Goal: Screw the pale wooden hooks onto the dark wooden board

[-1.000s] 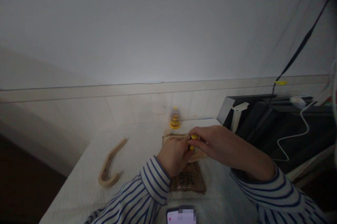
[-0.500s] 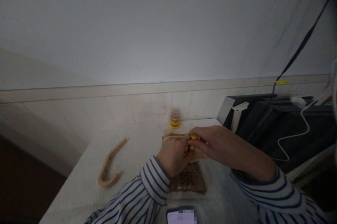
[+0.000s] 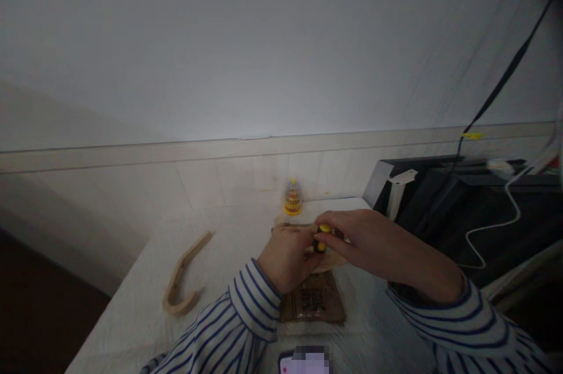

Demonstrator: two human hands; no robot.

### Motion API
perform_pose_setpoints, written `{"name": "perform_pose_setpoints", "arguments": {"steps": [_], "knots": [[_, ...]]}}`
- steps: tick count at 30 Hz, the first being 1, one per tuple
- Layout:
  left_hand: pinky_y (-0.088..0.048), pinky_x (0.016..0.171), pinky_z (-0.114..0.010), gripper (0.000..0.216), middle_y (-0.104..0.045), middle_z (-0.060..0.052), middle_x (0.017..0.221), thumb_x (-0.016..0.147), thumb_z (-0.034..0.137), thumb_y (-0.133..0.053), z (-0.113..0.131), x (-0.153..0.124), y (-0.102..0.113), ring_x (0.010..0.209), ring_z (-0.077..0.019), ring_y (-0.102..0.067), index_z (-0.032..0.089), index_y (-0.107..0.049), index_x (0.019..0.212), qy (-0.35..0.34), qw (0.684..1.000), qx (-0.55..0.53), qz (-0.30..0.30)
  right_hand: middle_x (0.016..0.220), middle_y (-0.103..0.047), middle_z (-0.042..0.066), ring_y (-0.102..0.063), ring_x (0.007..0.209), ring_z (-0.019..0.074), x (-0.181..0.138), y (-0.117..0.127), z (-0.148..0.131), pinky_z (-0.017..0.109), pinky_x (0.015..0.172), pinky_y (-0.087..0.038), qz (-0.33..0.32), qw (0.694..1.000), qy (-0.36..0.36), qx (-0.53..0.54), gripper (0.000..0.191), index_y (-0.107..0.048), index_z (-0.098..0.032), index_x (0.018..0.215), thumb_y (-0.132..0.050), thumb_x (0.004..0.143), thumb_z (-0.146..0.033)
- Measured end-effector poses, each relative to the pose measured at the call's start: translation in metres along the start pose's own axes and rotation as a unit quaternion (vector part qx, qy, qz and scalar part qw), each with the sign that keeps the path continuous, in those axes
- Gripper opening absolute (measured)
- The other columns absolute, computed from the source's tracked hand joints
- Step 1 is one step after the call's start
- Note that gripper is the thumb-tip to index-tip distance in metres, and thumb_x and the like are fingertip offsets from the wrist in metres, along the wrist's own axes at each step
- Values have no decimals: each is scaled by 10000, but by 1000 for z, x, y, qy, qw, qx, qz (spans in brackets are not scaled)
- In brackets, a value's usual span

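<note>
My right hand [image 3: 363,239] is closed, its thumb and fingers pinching the yellow-and-black handle of a small screwdriver [image 3: 324,228]. Close against it, my left hand [image 3: 285,257] wraps round a pale wooden piece [image 3: 333,261], most of which is hidden by the hands. The screwdriver's tip is out of sight. Beneath the hands lies a brown printed packet [image 3: 314,303]. To the left, a J-shaped wooden hook piece [image 3: 176,277] with holes rests by itself on the white cloth.
A clear dome case with a yellow base and screwdriver bits [image 3: 292,201] stands near the wall. A phone [image 3: 308,363] lies at the front edge of view. On the right are dark panels [image 3: 492,210], a white metal bracket [image 3: 398,195] and a white cable [image 3: 492,227].
Both hands stay almost in place on the screwdriver and wooden piece. My left hand and wrist have shifted slightly left, showing a little more of the handle.
</note>
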State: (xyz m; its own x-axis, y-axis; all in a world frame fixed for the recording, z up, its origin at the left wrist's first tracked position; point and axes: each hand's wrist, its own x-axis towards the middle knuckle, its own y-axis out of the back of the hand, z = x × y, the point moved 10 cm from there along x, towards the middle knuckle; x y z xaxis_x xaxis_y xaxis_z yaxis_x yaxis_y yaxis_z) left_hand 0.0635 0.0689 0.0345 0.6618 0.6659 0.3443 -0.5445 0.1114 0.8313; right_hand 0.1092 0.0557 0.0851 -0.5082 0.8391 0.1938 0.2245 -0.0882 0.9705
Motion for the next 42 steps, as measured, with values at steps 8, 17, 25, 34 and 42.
{"name": "perform_pose_setpoints", "arguments": {"steps": [8, 17, 25, 34, 42], "knots": [[-437, 833, -331, 267, -684, -22, 967, 730, 199, -649, 2, -1, 4, 908, -204, -618, 207, -610, 995, -14, 998, 47, -49, 744, -637, 23, -585, 672, 167, -4, 4, 2, 266, 585, -394, -16, 1000, 1, 18, 175, -607, -196, 882, -472, 885, -307], [-350, 909, -426, 133, -699, -61, 926, 766, 233, -598, -2, -5, -11, 981, -239, -579, 185, -674, 864, 22, 982, 163, -94, 733, -626, 15, -579, 670, 165, -3, 1, 8, 269, 589, -389, -30, 999, -5, 31, 144, -593, -203, 894, -472, 877, -279], [-245, 989, -481, 153, -703, -35, 806, 821, 285, -570, 2, -5, -13, 979, -240, -557, 198, -693, 848, 6, 981, 183, -68, 716, -627, 16, -575, 654, 158, -2, 0, 8, 266, 592, -386, -40, 999, -5, 33, 160, -593, -195, 888, -457, 889, -279], [-197, 1033, -505, 191, -673, -70, 896, 842, 260, -537, -2, -7, -19, 1023, -257, -516, 194, -715, 855, 19, 969, 231, -89, 746, -637, 19, -580, 676, 156, -1, -3, 10, 265, 600, -391, -43, 998, -1, 36, 158, -590, -193, 880, -459, 887, -280], [-269, 987, -483, 187, -662, -69, 892, 841, 286, -553, -5, -6, -21, 1002, -259, -508, 193, -715, 844, 29, 970, 220, -95, 754, -644, 32, -584, 679, 161, -1, -4, 11, 266, 606, -395, -48, 998, -5, 38, 191, -606, -192, 892, -442, 895, -291]]}}
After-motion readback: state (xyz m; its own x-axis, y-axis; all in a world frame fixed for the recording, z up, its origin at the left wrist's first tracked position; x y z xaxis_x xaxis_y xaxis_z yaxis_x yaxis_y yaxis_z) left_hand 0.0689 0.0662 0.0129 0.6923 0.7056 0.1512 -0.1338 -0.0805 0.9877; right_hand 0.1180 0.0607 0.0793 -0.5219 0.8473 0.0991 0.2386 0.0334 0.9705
